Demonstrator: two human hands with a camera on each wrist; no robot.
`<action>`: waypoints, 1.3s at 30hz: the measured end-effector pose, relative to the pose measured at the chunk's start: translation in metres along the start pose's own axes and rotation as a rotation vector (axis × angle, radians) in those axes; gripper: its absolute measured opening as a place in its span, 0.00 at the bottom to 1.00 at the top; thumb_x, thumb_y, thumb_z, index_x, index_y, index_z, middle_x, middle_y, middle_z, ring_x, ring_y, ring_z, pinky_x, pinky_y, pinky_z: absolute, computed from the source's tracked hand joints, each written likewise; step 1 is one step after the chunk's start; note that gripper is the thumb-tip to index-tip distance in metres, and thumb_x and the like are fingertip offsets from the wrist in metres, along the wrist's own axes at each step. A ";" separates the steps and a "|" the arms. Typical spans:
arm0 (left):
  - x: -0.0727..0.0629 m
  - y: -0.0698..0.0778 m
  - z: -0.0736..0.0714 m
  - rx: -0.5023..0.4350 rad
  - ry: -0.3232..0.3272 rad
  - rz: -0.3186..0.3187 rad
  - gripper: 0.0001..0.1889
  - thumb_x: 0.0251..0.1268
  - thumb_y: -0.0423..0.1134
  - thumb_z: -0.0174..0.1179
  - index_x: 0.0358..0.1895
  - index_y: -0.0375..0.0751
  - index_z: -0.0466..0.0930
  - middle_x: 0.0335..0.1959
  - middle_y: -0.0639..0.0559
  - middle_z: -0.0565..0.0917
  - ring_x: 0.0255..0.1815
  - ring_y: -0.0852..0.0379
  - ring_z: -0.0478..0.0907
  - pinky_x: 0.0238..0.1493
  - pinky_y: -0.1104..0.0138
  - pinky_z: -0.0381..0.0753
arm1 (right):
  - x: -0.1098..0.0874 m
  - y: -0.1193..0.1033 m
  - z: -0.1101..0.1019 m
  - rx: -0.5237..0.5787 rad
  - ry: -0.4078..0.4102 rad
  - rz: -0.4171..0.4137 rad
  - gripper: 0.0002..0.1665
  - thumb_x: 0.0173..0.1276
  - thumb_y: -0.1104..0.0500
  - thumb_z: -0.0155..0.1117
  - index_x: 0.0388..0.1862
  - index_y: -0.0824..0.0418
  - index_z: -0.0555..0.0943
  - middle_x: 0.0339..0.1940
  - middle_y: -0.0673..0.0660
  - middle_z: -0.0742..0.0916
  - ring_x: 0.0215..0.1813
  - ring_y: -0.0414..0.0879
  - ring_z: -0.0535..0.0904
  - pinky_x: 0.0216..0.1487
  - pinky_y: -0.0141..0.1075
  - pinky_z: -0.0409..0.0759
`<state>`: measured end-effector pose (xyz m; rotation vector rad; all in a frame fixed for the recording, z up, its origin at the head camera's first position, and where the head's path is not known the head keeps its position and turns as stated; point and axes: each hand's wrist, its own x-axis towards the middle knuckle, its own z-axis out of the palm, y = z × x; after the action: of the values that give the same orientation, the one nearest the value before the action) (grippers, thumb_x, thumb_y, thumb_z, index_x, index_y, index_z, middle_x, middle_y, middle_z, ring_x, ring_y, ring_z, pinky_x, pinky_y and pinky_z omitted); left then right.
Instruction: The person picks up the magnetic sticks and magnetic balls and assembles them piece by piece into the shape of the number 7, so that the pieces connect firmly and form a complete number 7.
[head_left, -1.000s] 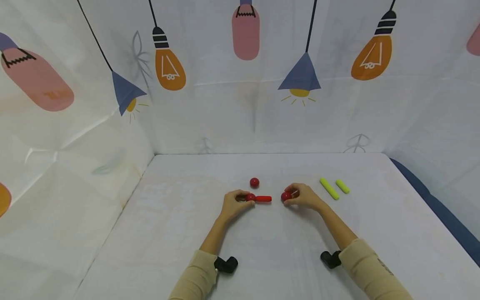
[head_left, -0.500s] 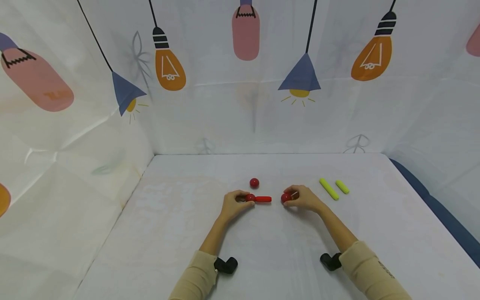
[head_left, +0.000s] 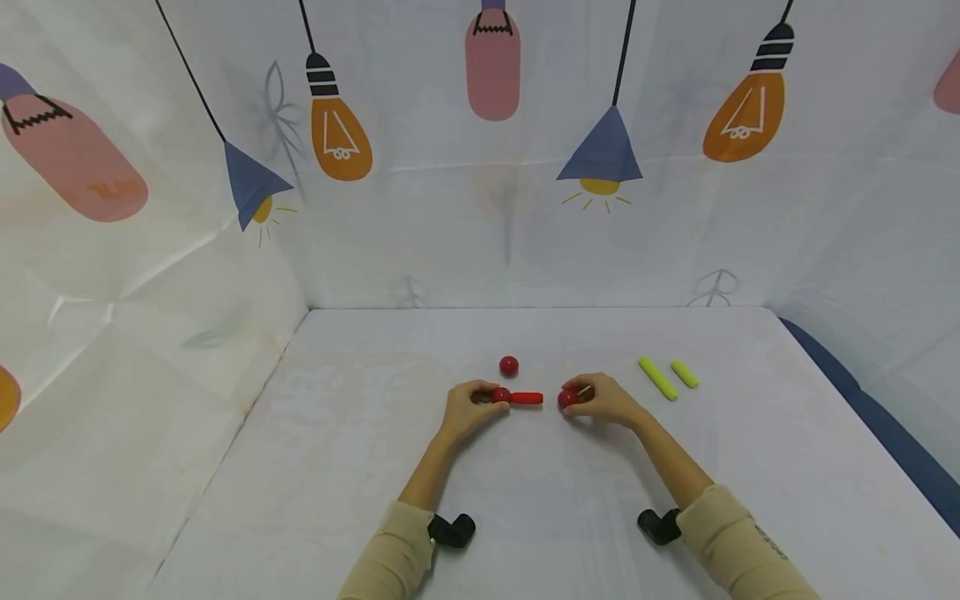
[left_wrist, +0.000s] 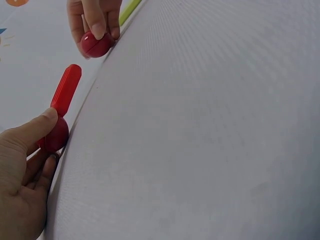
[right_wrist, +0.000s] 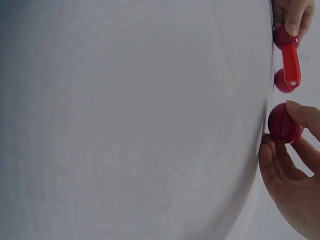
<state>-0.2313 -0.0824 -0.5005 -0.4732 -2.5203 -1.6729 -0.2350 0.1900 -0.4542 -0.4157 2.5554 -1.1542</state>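
My left hand (head_left: 463, 410) pinches a red ball (head_left: 501, 395) between thumb and fingers. From that ball a red rod (head_left: 527, 398) sticks out toward the right; in the right wrist view the rod's free end (right_wrist: 293, 83) shows a small light hole. Facing it, my right hand (head_left: 611, 403) pinches a second red ball (head_left: 567, 400), which has a groove across it in the right wrist view. A short gap separates this ball from the rod's end. Beyond both hands, a third red ball (head_left: 509, 366) lies loose on the table.
Two yellow-green rods, one longer (head_left: 658, 378) and one shorter (head_left: 685, 373), lie to the right of my right hand. The white table (head_left: 420, 342) ends at a printed curtain (head_left: 450, 225) behind. A black device (head_left: 452, 531) is strapped at each wrist.
My right hand has shifted slightly left and nearer to me with its red ball, narrowing the gap to the red rod. My left hand and its ball have stayed put.
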 end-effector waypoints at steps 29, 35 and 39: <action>-0.002 0.002 0.001 -0.004 0.001 -0.012 0.18 0.51 0.38 0.71 0.44 0.33 0.83 0.39 0.43 0.84 0.39 0.51 0.81 0.45 0.63 0.81 | 0.001 -0.008 0.005 0.004 -0.012 -0.007 0.24 0.58 0.59 0.69 0.51 0.68 0.77 0.46 0.61 0.81 0.45 0.51 0.76 0.47 0.42 0.79; -0.002 0.003 0.000 -0.005 0.007 -0.001 0.18 0.50 0.38 0.71 0.44 0.32 0.83 0.39 0.43 0.85 0.39 0.51 0.81 0.45 0.64 0.81 | 0.003 -0.008 0.006 0.005 -0.014 -0.005 0.25 0.57 0.58 0.69 0.52 0.68 0.76 0.46 0.61 0.81 0.45 0.51 0.76 0.47 0.42 0.78; -0.002 0.003 0.000 -0.003 0.008 0.004 0.18 0.50 0.38 0.71 0.44 0.32 0.83 0.39 0.42 0.84 0.39 0.51 0.81 0.45 0.63 0.81 | 0.004 -0.009 0.007 0.006 -0.018 -0.010 0.25 0.57 0.59 0.69 0.51 0.69 0.77 0.45 0.61 0.81 0.44 0.50 0.76 0.47 0.42 0.79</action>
<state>-0.2286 -0.0815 -0.4980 -0.4704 -2.5102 -1.6747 -0.2347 0.1778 -0.4525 -0.4357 2.5362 -1.1557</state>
